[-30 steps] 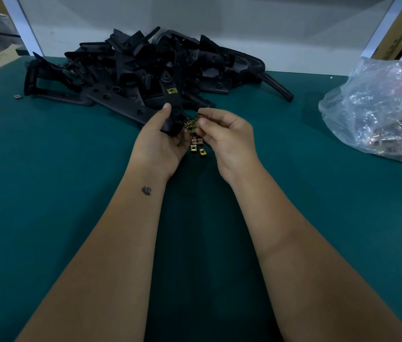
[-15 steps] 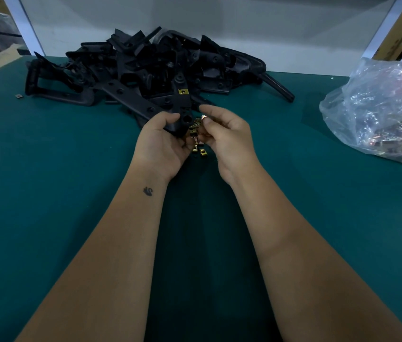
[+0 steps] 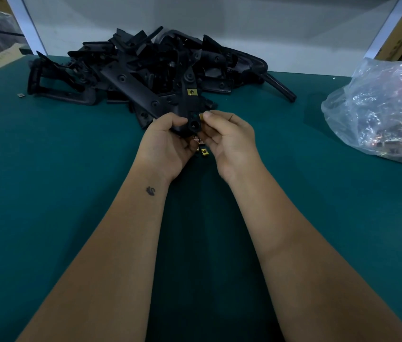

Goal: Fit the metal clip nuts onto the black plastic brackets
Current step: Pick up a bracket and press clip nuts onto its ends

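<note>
Raised since earlier: bracket [image 3: 190,104], gripped by left hand [image 3: 168,141] | right hand [image 3: 229,139] pinching clip nut [image 3: 201,116] beside bracket's end | loose nuts [image 3: 204,151] on table [image 3: 47,169]

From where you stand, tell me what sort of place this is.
Probably an assembly bench in a small factory or workshop. A heap of black plastic brackets lies on a green work mat, a clear bag of metal parts sits beside it, and loose clip nuts lie under the hands.

The long black plastic bracket [image 3: 190,104] looks matt. Beside the fingertips [image 3: 208,115], a small gold clip nut [image 3: 201,116] seems shiny metal. The teal felt-like table cover [image 3: 47,169] is dull.
</note>
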`<state>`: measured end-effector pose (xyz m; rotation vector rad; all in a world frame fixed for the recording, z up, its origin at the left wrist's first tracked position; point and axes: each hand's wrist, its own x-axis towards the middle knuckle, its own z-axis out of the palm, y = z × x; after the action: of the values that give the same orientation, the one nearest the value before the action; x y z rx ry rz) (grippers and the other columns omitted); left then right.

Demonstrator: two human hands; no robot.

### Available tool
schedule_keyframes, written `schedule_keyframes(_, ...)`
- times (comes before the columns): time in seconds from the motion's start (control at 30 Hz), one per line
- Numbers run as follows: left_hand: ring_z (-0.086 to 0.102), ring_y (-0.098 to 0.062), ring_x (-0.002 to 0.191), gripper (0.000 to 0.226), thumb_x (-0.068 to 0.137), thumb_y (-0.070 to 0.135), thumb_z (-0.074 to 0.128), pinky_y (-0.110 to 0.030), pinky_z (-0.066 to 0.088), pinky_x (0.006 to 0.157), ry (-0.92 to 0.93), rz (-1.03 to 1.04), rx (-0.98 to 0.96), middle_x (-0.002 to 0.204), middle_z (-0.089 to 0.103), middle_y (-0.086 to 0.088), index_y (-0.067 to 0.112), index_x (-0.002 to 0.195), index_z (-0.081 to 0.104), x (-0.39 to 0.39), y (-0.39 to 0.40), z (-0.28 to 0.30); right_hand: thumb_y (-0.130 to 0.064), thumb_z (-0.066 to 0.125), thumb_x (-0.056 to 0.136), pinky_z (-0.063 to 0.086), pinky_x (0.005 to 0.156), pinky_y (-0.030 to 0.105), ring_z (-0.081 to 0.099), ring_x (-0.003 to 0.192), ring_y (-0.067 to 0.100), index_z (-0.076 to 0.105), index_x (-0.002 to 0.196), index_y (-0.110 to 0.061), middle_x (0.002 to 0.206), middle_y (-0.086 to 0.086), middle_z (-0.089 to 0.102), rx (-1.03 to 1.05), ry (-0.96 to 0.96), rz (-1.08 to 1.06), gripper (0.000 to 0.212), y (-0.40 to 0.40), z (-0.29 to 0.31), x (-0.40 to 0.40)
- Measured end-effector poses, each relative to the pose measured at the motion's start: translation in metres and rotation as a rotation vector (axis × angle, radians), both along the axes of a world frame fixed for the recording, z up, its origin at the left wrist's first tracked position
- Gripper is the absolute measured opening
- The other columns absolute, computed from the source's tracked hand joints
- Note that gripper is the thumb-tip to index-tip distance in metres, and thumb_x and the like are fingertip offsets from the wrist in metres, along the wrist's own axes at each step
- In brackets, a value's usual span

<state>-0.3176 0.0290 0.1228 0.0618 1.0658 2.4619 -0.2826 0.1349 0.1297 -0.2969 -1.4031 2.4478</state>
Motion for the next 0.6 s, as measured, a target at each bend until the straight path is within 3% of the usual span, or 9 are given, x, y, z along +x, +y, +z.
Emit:
schedule_keyframes(0.27,0.054,-0.014,0.08,0.025,0.092,0.007,0.045,-0.021,0.043,0.064,0.031,0.006,-0.039,0.097,0.06,-0.005,0.007,0.116,0.054,-0.0005,0.0005,-0.0021,0.0,0.068,0.086,0.055,0.072,0.027,0.064,0.074,0.017,0.061,0.072,-0.011,0.078,0.007,0.067,0.039,-0.027,-0.036,0.02,-0.0005,-0.0011,-0.0012)
schedule_keyframes(0.37,0.058,-0.015,0.082,0.031,0.094,0.004,0.05,-0.023,0.047,0.065,0.076,0.023,-0.091,0.101,0.063,-0.006,0.01,0.124,0.053,-0.0002,0.0018,-0.0024,0.001,0.07,0.084,0.053,0.084,0.037,0.063,0.081,0.022,0.062,0.069,-0.012,0.079,0.008,0.066,0.069,-0.02,-0.09,0.021,0.0006,-0.0015,-0.0021)
schedule_keyframes(0.43,0.06,-0.015,0.082,0.028,0.094,0.001,0.052,-0.024,0.047,0.064,0.131,0.034,-0.109,0.1,0.066,-0.004,0.016,0.117,0.053,0.0,0.0023,-0.0021,0.002,0.07,0.083,0.052,0.089,0.045,0.061,0.084,0.026,0.063,0.068,-0.012,0.079,0.01,0.065,0.094,-0.01,-0.121,0.022,0.0024,-0.0008,-0.002)
schedule_keyframes(0.6,0.063,-0.014,0.091,0.036,0.095,-0.002,0.053,-0.027,0.049,0.071,0.243,0.007,-0.145,0.112,0.065,0.0,0.025,0.118,0.048,0.0026,0.0038,-0.0029,0.004,0.07,0.082,0.05,0.084,0.041,0.059,0.083,0.024,0.063,0.065,-0.012,0.075,0.007,0.064,0.11,0.013,-0.134,0.024,0.0044,-0.0003,-0.002)
